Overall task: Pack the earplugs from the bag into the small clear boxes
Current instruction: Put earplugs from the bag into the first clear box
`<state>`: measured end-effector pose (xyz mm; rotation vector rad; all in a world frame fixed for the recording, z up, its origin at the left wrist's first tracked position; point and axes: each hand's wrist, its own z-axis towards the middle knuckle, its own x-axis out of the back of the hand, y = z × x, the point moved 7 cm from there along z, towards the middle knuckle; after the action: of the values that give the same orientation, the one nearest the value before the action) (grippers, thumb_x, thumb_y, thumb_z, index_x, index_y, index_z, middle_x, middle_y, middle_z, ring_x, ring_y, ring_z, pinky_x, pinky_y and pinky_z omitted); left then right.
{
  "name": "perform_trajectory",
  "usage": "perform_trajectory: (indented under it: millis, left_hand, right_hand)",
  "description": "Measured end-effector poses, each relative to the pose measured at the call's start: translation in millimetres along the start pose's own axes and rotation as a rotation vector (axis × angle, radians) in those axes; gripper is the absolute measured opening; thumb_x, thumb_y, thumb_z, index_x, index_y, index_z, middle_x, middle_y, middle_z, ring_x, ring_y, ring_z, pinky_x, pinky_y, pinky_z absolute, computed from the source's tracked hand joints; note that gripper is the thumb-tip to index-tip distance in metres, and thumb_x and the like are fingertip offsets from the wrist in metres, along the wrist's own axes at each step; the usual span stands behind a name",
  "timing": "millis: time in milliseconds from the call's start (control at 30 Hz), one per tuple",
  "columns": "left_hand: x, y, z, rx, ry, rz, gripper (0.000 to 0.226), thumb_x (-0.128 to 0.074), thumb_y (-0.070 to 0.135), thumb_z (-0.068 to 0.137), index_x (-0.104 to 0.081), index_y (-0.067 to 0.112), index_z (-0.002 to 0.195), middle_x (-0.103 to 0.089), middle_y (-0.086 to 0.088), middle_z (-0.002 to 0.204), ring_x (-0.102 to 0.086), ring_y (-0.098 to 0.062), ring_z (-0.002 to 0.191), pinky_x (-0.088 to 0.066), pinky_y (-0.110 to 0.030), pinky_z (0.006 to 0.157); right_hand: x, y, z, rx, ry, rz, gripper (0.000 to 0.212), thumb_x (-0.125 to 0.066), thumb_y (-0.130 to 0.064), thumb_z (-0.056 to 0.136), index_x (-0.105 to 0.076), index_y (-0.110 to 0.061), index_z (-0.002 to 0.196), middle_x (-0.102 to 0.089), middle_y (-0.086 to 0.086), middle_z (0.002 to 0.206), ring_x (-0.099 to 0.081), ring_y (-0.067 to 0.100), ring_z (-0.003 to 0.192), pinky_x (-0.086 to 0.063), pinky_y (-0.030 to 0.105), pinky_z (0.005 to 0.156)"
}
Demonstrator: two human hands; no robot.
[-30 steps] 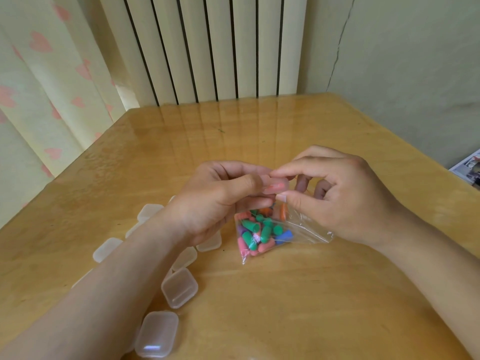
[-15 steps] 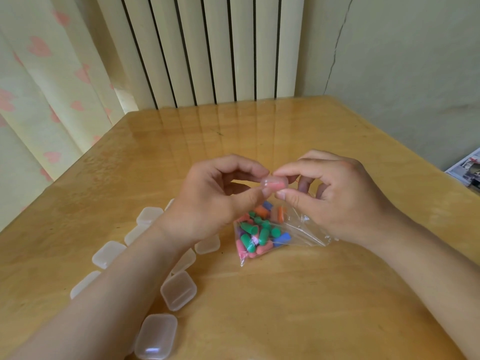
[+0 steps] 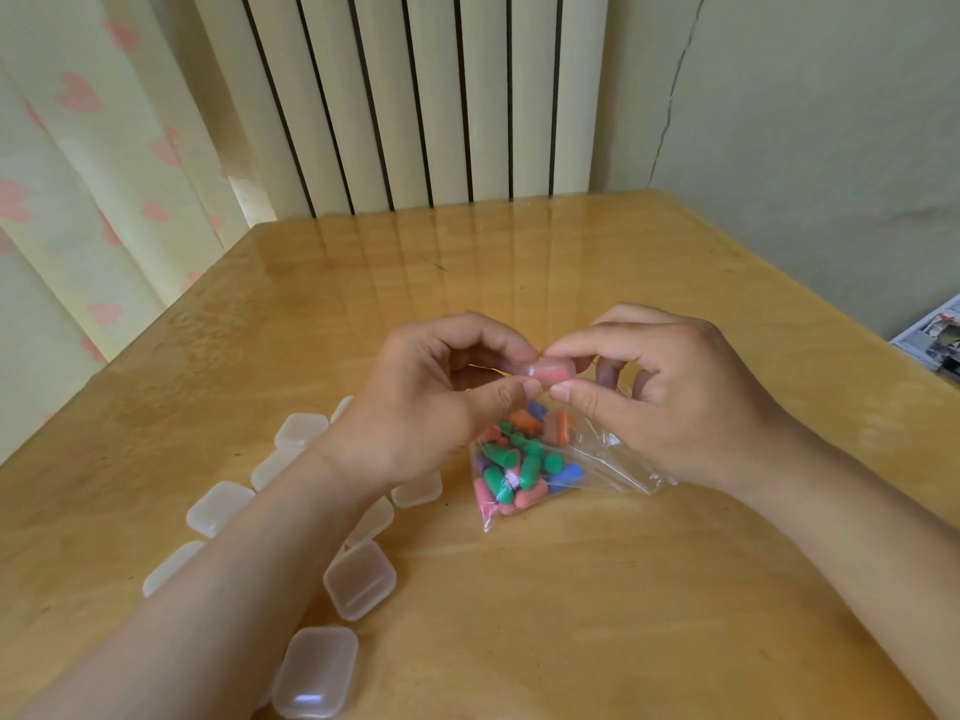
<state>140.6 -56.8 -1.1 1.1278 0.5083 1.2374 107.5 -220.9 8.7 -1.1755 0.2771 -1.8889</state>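
Looked like the closing step: both hands pinched one small clear box [image 3: 546,370] up over the bag [image 3: 540,462], pink plug(s) inside. Left hand [image 3: 431,407] had thumb + forefinger on its left end, right hand [image 3: 670,402] same on the right end. Next imo: snap it shut w/ even pressure, set it aside, grab an empty box [image 3: 359,579]. Bag lay on the table [image 3: 571,615], full of green/orange/pink/blue plugs.

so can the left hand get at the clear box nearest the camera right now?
Probably not yet: the left hand and right hand both pinch a small box. The nearest box lies uncovered beside the left forearm.
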Motion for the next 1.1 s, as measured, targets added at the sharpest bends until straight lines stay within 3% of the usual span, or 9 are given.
perform_trajectory:
  millis: [100, 233, 367, 433, 533, 733, 933, 1100]
  left_hand:
    - [-2, 3, -1, 0.007, 0.007, 0.006, 0.024, -0.082, 0.01, 0.078, -0.069, -0.004, 0.093, -0.073, -0.018, 0.091, -0.072, -0.034, 0.087, -0.061, -0.045, 0.078]
    - [-4, 7, -2, 0.059, -0.004, 0.016, 0.029, -0.078, 0.027, 0.075, -0.069, 0.004, 0.091, -0.075, -0.014, 0.086, -0.075, -0.03, 0.081, -0.062, -0.046, 0.072]
    - [13, -3, 4, 0.097, 0.068, 0.109, 0.018, -0.075, 0.008, 0.084, -0.065, -0.002, 0.095, -0.075, 0.007, 0.076, -0.073, -0.007, 0.077, -0.056, -0.021, 0.066]
    - [30, -14, 9, 0.133, 0.127, 0.187, 0.015, -0.074, 0.005, 0.087, -0.064, -0.001, 0.096, -0.076, 0.005, 0.083, -0.073, -0.004, 0.084, -0.056, -0.016, 0.071]
    - [50, -27, 14, 0.125, 0.178, 0.415, 0.013, -0.078, 0.011, 0.084, -0.067, 0.007, 0.091, -0.073, -0.006, 0.096, -0.072, -0.015, 0.094, -0.058, -0.025, 0.085]
    - [47, -33, 15, -0.036, 0.073, 0.77, 0.014, -0.082, 0.012, 0.079, -0.07, 0.008, 0.087, -0.07, -0.008, 0.096, -0.067, -0.025, 0.087, -0.057, -0.046, 0.08]
    - [43, -43, 19, 0.074, -0.022, 0.871, 0.011, -0.075, 0.014, 0.083, -0.069, 0.014, 0.092, -0.066, -0.003, 0.105, -0.062, -0.021, 0.098, -0.052, -0.039, 0.087]
    - [39, -48, 20, 0.124, -0.078, 0.909, 0.012, -0.072, 0.011, 0.084, -0.069, 0.016, 0.095, -0.061, 0.0, 0.103, -0.059, -0.02, 0.102, -0.05, -0.034, 0.087]
  right_hand:
    - [0, -1, 0, 0.009, 0.006, -0.005, 0.022, -0.079, -0.019, 0.082, -0.077, -0.032, 0.101, -0.065, -0.008, 0.089, -0.061, 0.018, 0.07, -0.038, 0.007, 0.051]
    - [-3, 0, 0, 0.0, 0.014, -0.031, 0.024, -0.078, -0.027, 0.08, -0.077, -0.03, 0.104, -0.065, -0.008, 0.088, -0.061, 0.017, 0.068, -0.039, 0.008, 0.053]
    - [-4, 5, 1, -0.049, 0.042, -0.058, 0.031, -0.076, -0.028, 0.084, -0.073, -0.027, 0.115, -0.066, -0.013, 0.088, -0.061, 0.013, 0.072, -0.043, 0.01, 0.061]
    - [-3, 7, 1, -0.066, 0.07, -0.055, 0.029, -0.075, -0.022, 0.086, -0.073, -0.026, 0.114, -0.066, -0.014, 0.088, -0.061, 0.012, 0.074, -0.044, 0.01, 0.065]
    - [-5, 9, 1, -0.089, 0.074, -0.053, 0.028, -0.074, -0.014, 0.086, -0.074, -0.025, 0.112, -0.067, -0.014, 0.087, -0.061, 0.013, 0.074, -0.045, 0.013, 0.067]
    - [-10, 7, 0, -0.113, 0.05, -0.027, 0.027, -0.071, -0.008, 0.087, -0.074, -0.022, 0.109, -0.067, -0.012, 0.086, -0.063, 0.006, 0.072, -0.045, 0.009, 0.067]
    - [-11, 4, -1, -0.125, 0.028, -0.012, 0.027, -0.07, -0.005, 0.087, -0.074, -0.019, 0.109, -0.068, -0.012, 0.084, -0.064, -0.001, 0.068, -0.044, 0.007, 0.067]
    - [-10, 5, 0, -0.118, 0.031, -0.03, 0.029, -0.071, -0.004, 0.086, -0.074, -0.02, 0.11, -0.068, -0.013, 0.083, -0.064, 0.003, 0.069, -0.045, 0.008, 0.067]
